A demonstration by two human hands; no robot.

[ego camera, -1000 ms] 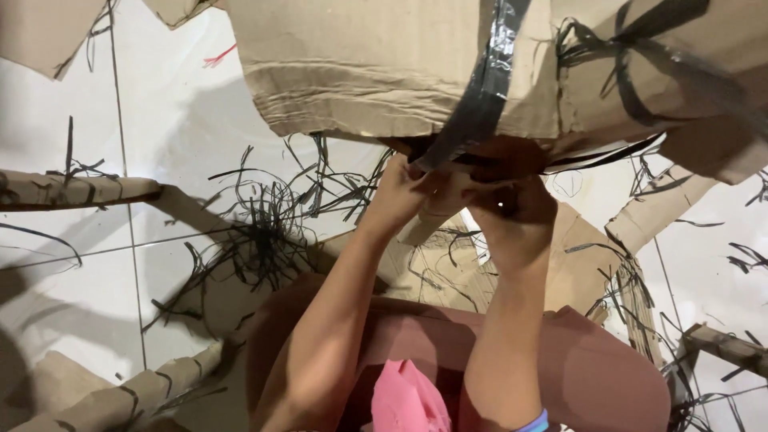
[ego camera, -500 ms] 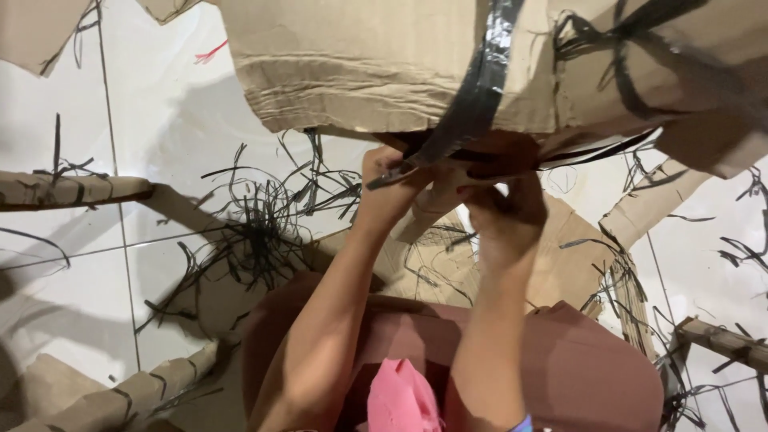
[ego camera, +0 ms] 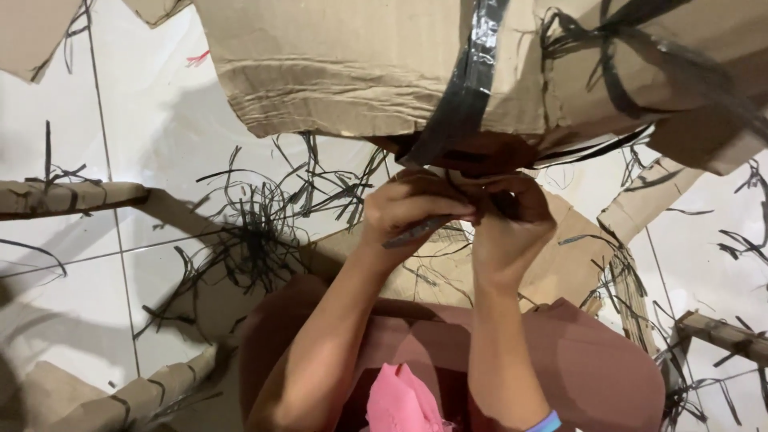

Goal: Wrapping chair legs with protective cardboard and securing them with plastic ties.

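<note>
Both hands worked at the lower edge of a taped cardboard sheet.

The cardboard sheet [ego camera: 344, 72] filled the upper part of the view. Directly under its lower edge, the left hand [ego camera: 412, 212] and right hand [ego camera: 508, 224] met, fingers curled and pressed together on the end of a black tape strip [ego camera: 464, 88] running down the sheet. Below the sheet and to its left, loose black tape shreds [ego camera: 256, 232] lay on the white tiled floor [ego camera: 72, 120].

Single head-worn view, looking steeply down, close over both hands, cardboard and tiled floor [ego camera: 160, 144] beyond
</note>
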